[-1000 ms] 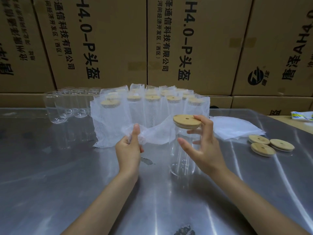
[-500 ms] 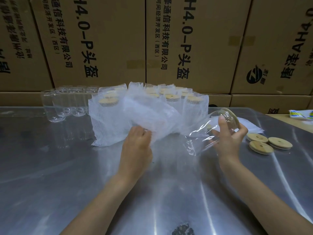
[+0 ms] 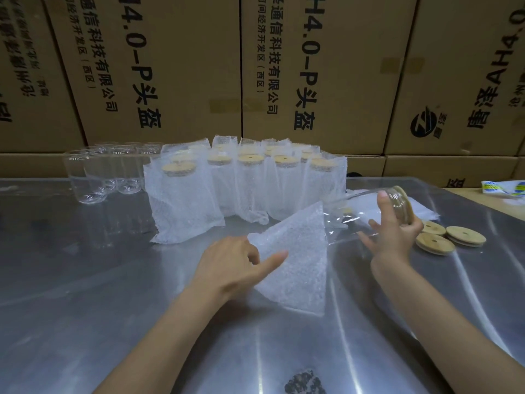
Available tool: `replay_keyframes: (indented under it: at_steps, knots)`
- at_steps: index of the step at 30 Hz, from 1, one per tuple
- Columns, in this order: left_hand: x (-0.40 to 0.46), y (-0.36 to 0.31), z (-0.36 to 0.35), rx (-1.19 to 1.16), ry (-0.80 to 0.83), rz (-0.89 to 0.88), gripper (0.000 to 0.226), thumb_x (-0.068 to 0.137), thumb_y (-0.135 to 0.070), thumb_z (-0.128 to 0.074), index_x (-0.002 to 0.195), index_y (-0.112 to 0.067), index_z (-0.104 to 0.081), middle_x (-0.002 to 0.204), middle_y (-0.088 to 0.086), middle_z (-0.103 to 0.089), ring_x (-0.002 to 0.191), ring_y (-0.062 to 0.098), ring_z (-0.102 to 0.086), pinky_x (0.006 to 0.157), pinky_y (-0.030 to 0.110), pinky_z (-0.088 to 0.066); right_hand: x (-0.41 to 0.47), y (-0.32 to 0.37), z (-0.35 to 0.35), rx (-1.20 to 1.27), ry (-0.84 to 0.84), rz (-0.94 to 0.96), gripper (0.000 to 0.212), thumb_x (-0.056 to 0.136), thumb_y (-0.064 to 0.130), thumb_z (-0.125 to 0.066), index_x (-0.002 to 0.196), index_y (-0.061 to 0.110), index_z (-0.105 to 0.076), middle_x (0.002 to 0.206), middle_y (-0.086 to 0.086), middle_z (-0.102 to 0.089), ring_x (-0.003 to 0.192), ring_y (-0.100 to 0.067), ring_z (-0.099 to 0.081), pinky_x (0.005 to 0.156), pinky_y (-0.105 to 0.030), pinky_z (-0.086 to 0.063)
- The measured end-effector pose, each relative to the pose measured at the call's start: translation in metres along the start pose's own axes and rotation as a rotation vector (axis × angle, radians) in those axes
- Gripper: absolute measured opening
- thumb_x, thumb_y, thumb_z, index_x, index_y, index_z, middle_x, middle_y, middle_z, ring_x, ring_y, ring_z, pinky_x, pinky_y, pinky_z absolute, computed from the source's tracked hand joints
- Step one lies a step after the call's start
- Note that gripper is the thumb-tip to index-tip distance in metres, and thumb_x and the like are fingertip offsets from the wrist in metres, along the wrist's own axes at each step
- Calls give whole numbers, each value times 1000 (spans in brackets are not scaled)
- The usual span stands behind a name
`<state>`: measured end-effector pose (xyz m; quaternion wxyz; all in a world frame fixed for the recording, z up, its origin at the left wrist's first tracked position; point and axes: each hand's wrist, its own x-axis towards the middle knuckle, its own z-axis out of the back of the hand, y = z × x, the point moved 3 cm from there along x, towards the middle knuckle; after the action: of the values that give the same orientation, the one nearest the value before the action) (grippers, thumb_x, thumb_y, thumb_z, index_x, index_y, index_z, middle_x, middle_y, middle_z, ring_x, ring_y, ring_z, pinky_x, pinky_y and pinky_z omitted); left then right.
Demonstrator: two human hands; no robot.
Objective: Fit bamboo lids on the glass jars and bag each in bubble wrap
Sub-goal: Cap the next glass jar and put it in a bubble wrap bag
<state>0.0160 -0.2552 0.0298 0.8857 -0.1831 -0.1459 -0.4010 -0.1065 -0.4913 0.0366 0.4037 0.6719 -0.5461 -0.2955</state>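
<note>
My right hand (image 3: 393, 237) grips a clear glass jar (image 3: 360, 220) at its lidded end, tipped on its side with the bamboo lid (image 3: 404, 199) pointing right and the base pointing left. My left hand (image 3: 235, 265) holds a white bubble-wrap bag (image 3: 295, 257) by its left edge, thumb on top, just above the steel table (image 3: 113, 294). The jar's base sits at the bag's upper right corner. Behind stand several bagged, lidded jars (image 3: 250, 183). Several bare jars (image 3: 93, 172) without lids stand at the back left.
Three loose bamboo lids (image 3: 449, 237) lie right of my right hand. A flat pile of bubble-wrap bags (image 3: 420, 213) lies behind that hand. Cardboard boxes (image 3: 312, 66) wall off the back. A printed packet (image 3: 502, 189) lies far right. A dark smudge (image 3: 305, 382) marks the table's near edge.
My right hand tipped the lidded jar from upright onto its side and swung it right. My left hand pulled the bag down and toward me, spreading it out.
</note>
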Motion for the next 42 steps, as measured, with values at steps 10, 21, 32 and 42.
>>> replay_keyframes:
  at_steps: [10, 21, 32, 42]
  knots:
    - [1, 0, 13, 356, -13, 260, 61, 90, -70, -27, 61, -18, -37, 61, -3, -44, 66, 21, -47, 70, 32, -32, -1, 9, 3, 92, -98, -52, 60, 78, 49, -73, 119, 29, -34, 134, 1, -47, 114, -19, -59, 57, -28, -54]
    - [0, -29, -34, -199, 170, -46, 53, 90, -58, -51, 131, -26, -55, 113, -4, -53, 113, 17, -48, 94, 29, -39, -8, -3, -4, 18, 25, -62, 53, 79, 47, -74, 117, 28, -40, 119, 6, -52, 79, 4, -60, 56, -27, -55]
    - [-2, -17, -21, -278, 95, 193, 18, 73, -36, -64, 65, -26, -51, 69, -10, -57, 70, 10, -53, 62, 24, -42, -19, -18, -14, -36, 214, -166, 63, 76, 47, -76, 125, 28, -42, 125, -1, -59, 89, -12, -65, 61, -33, -58]
    - [-1, -7, -12, -654, -116, 351, 14, 79, -23, -66, 66, -25, -61, 68, -15, -65, 66, 1, -59, 56, 22, -43, -24, -30, -20, -94, 405, -308, 42, 76, 44, -74, 113, 29, -62, 103, 4, -59, 94, -17, -67, 68, -29, -51]
